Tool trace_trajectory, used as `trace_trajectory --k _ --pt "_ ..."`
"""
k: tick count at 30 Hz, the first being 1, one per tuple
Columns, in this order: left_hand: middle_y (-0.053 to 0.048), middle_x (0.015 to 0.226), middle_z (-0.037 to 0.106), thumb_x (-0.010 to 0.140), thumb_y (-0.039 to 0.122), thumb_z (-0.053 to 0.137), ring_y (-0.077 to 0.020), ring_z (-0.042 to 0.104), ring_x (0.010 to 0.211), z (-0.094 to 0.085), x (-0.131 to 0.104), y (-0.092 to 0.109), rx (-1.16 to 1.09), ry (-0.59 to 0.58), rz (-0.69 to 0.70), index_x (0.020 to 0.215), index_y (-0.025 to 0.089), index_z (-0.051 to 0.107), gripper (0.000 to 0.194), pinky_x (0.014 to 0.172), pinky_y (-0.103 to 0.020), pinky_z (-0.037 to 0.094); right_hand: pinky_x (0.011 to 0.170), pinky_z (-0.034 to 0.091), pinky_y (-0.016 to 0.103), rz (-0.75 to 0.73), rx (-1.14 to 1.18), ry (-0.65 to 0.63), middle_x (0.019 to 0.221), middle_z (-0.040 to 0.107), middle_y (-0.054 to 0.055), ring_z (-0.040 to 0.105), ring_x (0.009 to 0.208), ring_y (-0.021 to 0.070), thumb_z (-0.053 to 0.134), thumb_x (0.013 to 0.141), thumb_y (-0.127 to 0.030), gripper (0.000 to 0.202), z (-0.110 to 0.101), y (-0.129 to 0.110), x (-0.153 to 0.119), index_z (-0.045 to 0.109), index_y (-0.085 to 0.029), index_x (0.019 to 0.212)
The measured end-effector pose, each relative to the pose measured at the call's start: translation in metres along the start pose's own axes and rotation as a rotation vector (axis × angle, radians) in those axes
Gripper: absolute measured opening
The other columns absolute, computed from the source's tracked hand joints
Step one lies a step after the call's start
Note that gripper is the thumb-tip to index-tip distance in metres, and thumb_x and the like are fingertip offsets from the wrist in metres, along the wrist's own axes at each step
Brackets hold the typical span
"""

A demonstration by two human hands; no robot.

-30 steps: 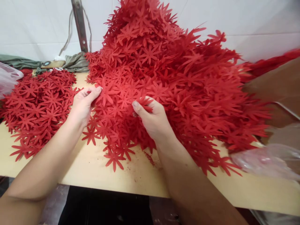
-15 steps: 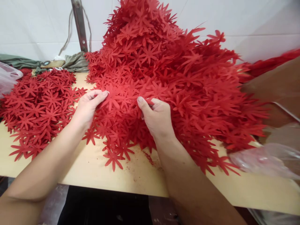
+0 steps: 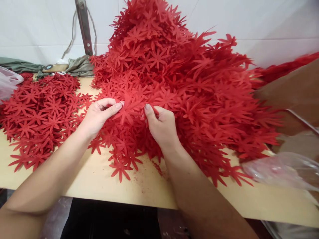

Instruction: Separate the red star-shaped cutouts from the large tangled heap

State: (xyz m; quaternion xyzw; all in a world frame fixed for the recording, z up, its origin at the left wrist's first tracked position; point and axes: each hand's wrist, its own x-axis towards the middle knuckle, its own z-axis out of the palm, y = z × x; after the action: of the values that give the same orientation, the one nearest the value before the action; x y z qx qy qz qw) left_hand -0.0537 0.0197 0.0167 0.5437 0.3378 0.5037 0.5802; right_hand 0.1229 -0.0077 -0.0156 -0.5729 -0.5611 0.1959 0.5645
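My left hand (image 3: 104, 113) pinches a petal of a red flower-shaped cutout (image 3: 126, 113) between thumb and forefinger. From the other side, my right hand (image 3: 160, 124) has its thumb and bent fingers closed on red petals; whether they belong to the same cutout, I cannot tell. Both hands are held over the front of a tall heap of red flower cutouts (image 3: 159, 59), the fingertips a short way apart. To the left lies a lower, darker pile of similar flower cutouts (image 3: 37, 113).
The pale tabletop (image 3: 99, 179) has red crumbs near its front. Grey-green cloth (image 3: 81, 66) and a metal bar (image 3: 84, 28) are at the back by the white tiled wall (image 3: 40, 30). Clear plastic (image 3: 281, 169) and a brown sheet (image 3: 294, 89) lie at the right.
My left hand has moved to the right and slightly down with the cutout. My right hand has shifted a little left, so the hands are closer together.
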Motion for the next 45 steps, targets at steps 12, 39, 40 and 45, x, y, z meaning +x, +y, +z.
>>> trace_trajectory --k 12,39,40,45 --pt "0.001 0.062 0.063 0.062 0.038 0.080 -0.0071 0.053 0.059 0.020 -0.010 -0.002 0.227 -0.075 -0.007 0.061 0.013 0.065 0.029 0.063 -0.021 0.044 0.062 0.040 0.025 -0.186 0.108 -0.303 0.061 0.052 -0.002 0.049 0.060 0.0100 0.060 0.072 -0.019 0.016 0.003 -0.011 -0.011 0.053 -0.018 0.058" --pt "-0.005 0.109 0.073 0.076 0.014 0.063 -0.0179 0.064 0.110 0.012 -0.004 -0.010 0.343 0.031 0.123 0.102 0.015 0.072 0.028 0.104 -0.031 0.044 0.090 0.051 0.037 -0.061 0.229 0.041 0.108 0.066 0.008 0.062 0.098 0.0173 0.057 0.085 -0.034 0.024 0.007 0.002 -0.006 0.069 -0.021 0.100" --pt "-0.004 0.111 0.072 0.075 0.012 0.062 -0.0179 0.063 0.111 0.011 -0.004 -0.008 0.366 0.058 0.135 0.105 0.016 0.071 0.031 0.105 -0.031 0.043 0.088 0.051 0.036 -0.049 0.216 0.075 0.108 0.065 0.008 0.062 0.097 0.0169 0.057 0.085 -0.035 0.023 0.006 0.002 -0.005 0.069 -0.021 0.099" --pt "-0.004 0.105 0.073 0.077 0.011 0.058 -0.0164 0.067 0.101 0.006 -0.002 0.000 0.405 0.081 0.133 0.105 0.016 0.071 0.032 0.098 -0.031 0.048 0.061 0.048 0.027 0.035 0.262 0.054 0.068 0.060 0.000 0.054 0.062 0.0114 0.062 0.081 -0.041 0.022 0.003 0.000 -0.003 0.064 -0.020 0.076"
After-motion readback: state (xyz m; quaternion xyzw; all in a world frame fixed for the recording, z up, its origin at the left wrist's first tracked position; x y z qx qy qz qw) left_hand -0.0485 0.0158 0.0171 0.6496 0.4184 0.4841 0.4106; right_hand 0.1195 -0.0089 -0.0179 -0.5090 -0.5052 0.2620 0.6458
